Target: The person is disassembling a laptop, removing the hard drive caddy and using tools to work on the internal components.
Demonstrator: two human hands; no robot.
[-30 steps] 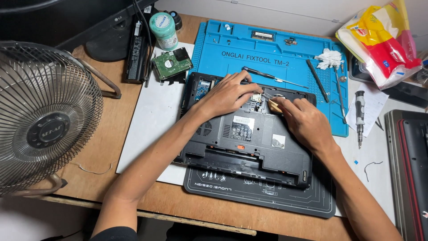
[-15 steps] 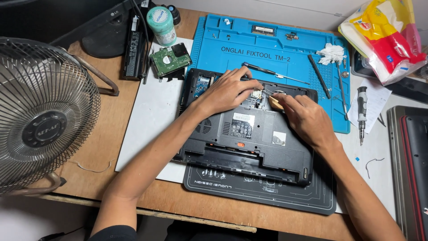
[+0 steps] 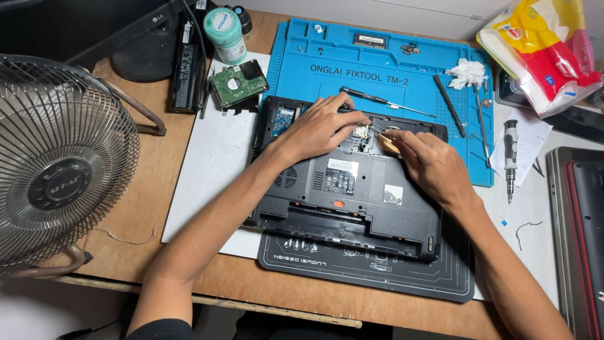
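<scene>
Head view shows the left hand (image 3: 324, 129) pressing flat on the upturned black plastic laptop (image 3: 349, 182), likely rigid but fragile inside, while the right hand (image 3: 431, 165) pinches a small wooden-handled tool (image 3: 388, 143).

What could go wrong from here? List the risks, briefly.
1. Both hands crowd one small open bay of the upturned laptop: the left hand presses there while the right hand works a wooden-handled tool; a slip could gouge the parts inside.
2. The bare hard drive lies circuit side up by the battery; a nudge might scrape it.
3. Small loose parts on the blue mat could scatter.
</scene>
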